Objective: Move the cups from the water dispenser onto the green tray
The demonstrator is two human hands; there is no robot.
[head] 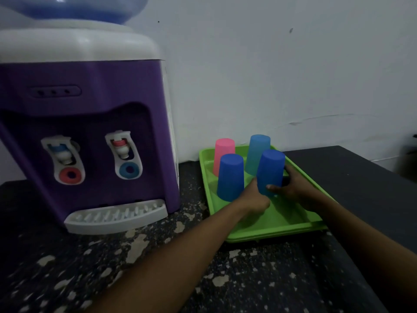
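Note:
A green tray (277, 224) lies on the counter to the right of the purple water dispenser (90, 132). Upside down on it stand a pink cup (223, 152), a light blue cup (257, 152) and a dark blue cup (230, 177). A second dark blue cup (270, 170), also upside down, is tilted slightly over the tray's middle. My right hand (291, 186) grips its lower part from the right. My left hand (255, 197) touches its rim from the left, fingers curled against it.
The dispenser's white drip tray (117, 218) holds no cup. The speckled dark counter (158, 267) runs along the front. A white wall stands right behind the tray, and the counter's far right edge drops off.

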